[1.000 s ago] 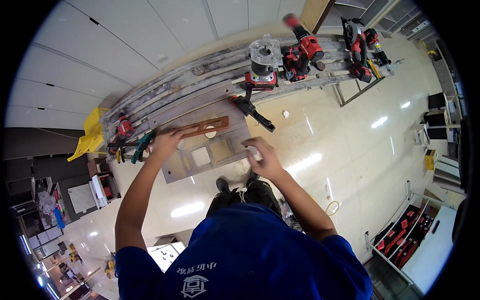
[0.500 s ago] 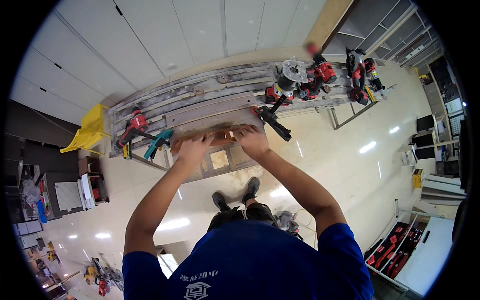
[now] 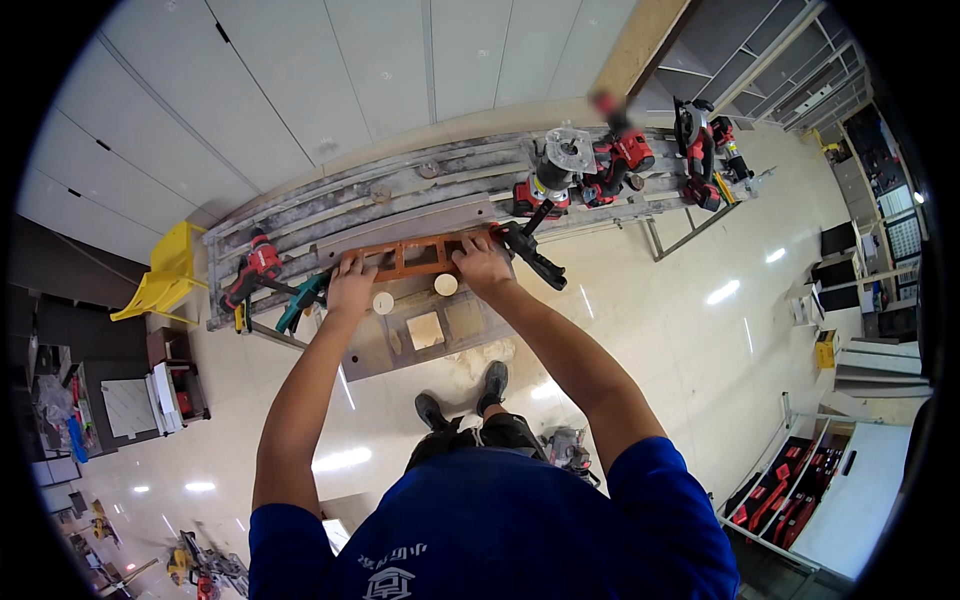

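both my hands have spread apart along the orange-brown template [image 3: 418, 256] since half a second ago.
head view: my left hand [image 3: 350, 283] grasps its left end, my right hand [image 3: 482, 262] its right end; template lies on the long grey workbench [image 3: 330, 215], router [image 3: 558, 165] right of it.

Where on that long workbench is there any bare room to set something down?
Free: the bench's middle stretch, between the red drill near its left end and the router. Both hands, left hand and right hand, press the orange template at the front edge. Crowded: the right end, packed with red power tools.
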